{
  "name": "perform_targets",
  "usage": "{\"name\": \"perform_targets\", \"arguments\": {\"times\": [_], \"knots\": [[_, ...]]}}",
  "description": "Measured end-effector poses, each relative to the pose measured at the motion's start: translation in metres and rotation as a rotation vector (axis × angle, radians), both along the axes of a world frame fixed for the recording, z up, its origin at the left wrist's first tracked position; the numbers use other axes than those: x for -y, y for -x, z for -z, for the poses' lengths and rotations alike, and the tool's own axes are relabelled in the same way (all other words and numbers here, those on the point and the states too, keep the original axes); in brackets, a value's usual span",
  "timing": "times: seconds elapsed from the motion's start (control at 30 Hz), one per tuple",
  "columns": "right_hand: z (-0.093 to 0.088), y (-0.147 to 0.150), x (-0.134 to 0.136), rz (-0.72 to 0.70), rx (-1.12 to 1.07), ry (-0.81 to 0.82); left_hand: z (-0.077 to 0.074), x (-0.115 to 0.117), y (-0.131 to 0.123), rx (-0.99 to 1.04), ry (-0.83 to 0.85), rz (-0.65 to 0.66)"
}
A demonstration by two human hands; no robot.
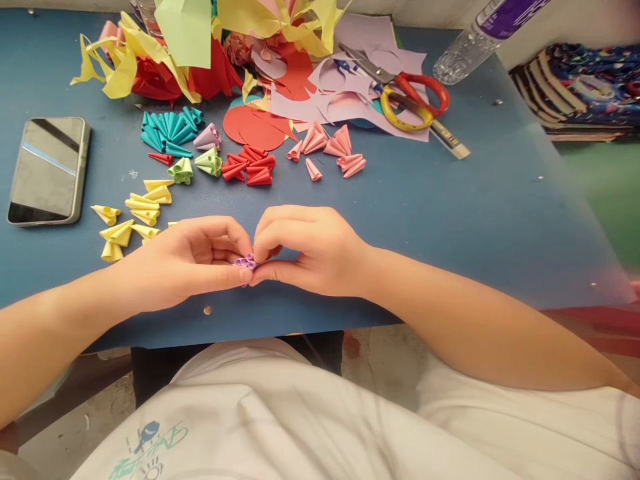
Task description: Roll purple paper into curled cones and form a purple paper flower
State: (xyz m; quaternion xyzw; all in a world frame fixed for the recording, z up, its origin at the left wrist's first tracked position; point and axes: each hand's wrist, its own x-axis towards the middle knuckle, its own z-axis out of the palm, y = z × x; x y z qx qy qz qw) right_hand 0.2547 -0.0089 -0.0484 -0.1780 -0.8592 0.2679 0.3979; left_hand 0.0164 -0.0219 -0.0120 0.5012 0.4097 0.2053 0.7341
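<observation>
Between my two hands, near the front edge of the blue table (440, 220), is a small cluster of purple paper cones (245, 262) with their round openings showing. My left hand (195, 260) pinches it from the left with thumb and fingers. From the other side, my right hand (310, 250) closes its thumb and fingertips on it. Just past my left hand lie yellow paper cones (145, 203). Farther back are teal cones (170, 130), green cones (209, 162), a lilac cone cluster (208, 137), red cones (249, 165) and pink cones (315, 139).
A phone (47, 170) lies at the left. Red paper circles (257, 129), lilac paper scraps (300, 107) and crumpled yellow paper (130, 57) cover the back. Scissors (407, 100) lie by a cutter (451, 140), and a plastic bottle (465, 53) stands at the back right.
</observation>
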Motion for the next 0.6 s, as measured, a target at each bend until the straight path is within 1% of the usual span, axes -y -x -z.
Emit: {"name": "perform_targets", "arguments": {"times": [0.17,0.3,0.37,0.47,0.53,0.6], "knots": [[-0.004,0.0,0.001,-0.089,0.072,0.063,-0.003,0.0,0.001,-0.02,0.007,0.093],[-0.006,-0.001,-0.001,-0.152,0.092,0.128,0.0,-0.004,0.003,0.033,0.021,0.128],[-0.006,-0.001,-0.002,-0.176,0.087,0.145,0.003,-0.008,0.005,0.067,0.023,0.193],[-0.004,-0.002,-0.003,-0.172,0.048,0.108,0.004,-0.015,0.009,0.092,0.04,0.302],[-0.003,-0.001,-0.002,-0.134,0.023,0.051,0.004,-0.018,0.011,0.083,0.045,0.302],[-0.003,-0.001,0.0,-0.093,0.011,-0.013,0.004,-0.019,0.012,0.076,0.041,0.272]]}}
